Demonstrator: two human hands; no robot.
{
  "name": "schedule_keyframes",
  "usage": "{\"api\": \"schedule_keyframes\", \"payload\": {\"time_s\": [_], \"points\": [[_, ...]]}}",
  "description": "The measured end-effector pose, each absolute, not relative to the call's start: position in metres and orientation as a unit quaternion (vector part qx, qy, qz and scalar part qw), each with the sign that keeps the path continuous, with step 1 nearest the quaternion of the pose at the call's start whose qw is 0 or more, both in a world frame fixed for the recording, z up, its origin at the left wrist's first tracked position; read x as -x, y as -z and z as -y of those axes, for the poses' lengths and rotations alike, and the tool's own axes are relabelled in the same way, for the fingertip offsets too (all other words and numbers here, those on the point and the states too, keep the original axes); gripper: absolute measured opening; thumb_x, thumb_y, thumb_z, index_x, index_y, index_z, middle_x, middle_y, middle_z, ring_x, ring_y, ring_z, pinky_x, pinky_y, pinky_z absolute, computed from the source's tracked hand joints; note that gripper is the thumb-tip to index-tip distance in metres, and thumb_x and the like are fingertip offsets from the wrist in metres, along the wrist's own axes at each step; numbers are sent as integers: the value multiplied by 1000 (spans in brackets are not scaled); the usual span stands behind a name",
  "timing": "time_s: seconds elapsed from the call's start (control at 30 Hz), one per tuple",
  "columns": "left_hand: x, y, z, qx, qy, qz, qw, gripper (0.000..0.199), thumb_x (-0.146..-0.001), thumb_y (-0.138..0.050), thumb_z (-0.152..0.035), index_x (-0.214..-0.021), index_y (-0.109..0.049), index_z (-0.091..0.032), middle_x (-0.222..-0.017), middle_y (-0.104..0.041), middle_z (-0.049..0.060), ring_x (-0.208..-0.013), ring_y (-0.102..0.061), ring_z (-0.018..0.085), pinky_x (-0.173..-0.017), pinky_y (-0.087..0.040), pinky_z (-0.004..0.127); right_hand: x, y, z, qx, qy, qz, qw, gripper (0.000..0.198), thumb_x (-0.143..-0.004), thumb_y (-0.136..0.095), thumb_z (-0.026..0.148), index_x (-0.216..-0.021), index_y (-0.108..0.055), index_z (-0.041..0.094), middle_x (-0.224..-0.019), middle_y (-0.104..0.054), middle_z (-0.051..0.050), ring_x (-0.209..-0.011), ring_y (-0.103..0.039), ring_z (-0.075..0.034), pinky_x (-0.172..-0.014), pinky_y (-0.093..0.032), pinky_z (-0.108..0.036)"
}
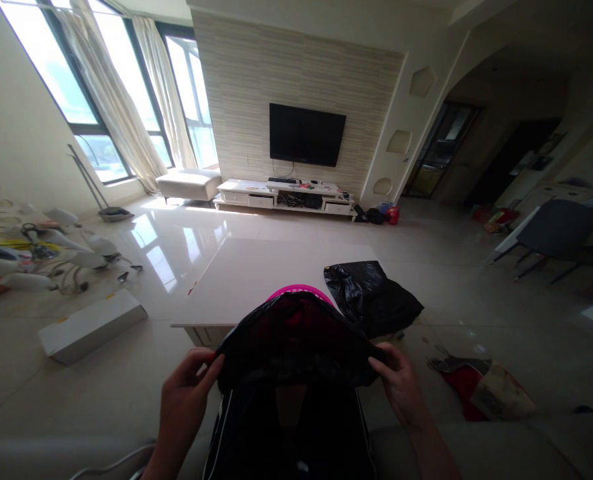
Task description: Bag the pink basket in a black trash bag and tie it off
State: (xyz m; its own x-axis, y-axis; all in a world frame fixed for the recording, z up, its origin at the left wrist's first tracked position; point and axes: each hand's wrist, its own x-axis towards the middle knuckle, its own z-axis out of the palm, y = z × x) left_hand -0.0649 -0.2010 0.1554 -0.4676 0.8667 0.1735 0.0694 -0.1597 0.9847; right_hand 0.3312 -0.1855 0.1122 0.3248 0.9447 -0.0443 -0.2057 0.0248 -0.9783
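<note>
A black plastic garbage bag (296,340) spreads wide in front of me, its mouth stretched between my hands. My left hand (189,383) pinches its left edge, with a bit of red showing by the fingers. On the other side my right hand (399,380) grips the right edge between thumb and fingers. Behind the bag shows the rim of a pink basket (301,289); the bag hides most of it, and I cannot tell how far the bag covers it. More folded black plastic bags (371,297) lie to the right on the white table (256,267).
A long white box (94,327) lies on the floor at left, near a jumble of white parts and cables (71,257). Cloth bags (481,387) lie on the floor at right. A TV stand (286,197) and a dark chair (556,230) are farther off.
</note>
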Motion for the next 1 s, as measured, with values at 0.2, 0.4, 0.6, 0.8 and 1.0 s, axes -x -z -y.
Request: {"api": "schedule_keyframes", "payload": {"time_s": [0.2,0.4,0.6,0.8,1.0], "points": [[75,-147,211,-400,-619,-648,192,29,-73,-85,-45,-82,-70,-22,-78,-67,1,-79,-68,20,-70,-59,27,-341,-117,191,594,-331,414,605,33,-71,-88,47,-81,-73,19,-80,-70,-2,-81,-61,-21,-77,-46,-30],[82,-143,221,-453,-604,-647,107,23,-81,-78,-42,-86,-68,-22,-95,-63,1,-79,-69,17,-71,-60,25,-336,-118,199,626,-271,477,555,35,-81,-78,52,-93,-75,20,-79,-67,-3,-76,-59,-20,-70,-45,-30],[76,-149,231,-491,-606,-610,142,22,-82,-79,-41,-81,-67,-23,-86,-63,-1,-77,-64,16,-71,-60,25,-333,-128,208,639,-233,542,493,36,-85,-73,54,-81,-78,19,-77,-66,-6,-70,-58,-20,-61,-43,-30],[76,-162,243,-481,-601,-609,191,25,-76,-82,-43,-74,-66,-24,-77,-63,-1,-72,-63,17,-71,-59,26,-340,-144,219,615,-216,547,526,30,-82,-76,50,-78,-75,20,-90,-67,-8,-86,-64,-24,-66,-48,-29],[85,-159,247,-546,-575,-552,258,27,-75,-85,-41,-69,-64,-24,-77,-66,1,-76,-64,19,-78,-57,25,-335,-172,242,572,-348,495,554,33,-76,-84,52,-77,-74,21,-76,-68,-6,-76,-62,-23,-73,-50,-33]]}}
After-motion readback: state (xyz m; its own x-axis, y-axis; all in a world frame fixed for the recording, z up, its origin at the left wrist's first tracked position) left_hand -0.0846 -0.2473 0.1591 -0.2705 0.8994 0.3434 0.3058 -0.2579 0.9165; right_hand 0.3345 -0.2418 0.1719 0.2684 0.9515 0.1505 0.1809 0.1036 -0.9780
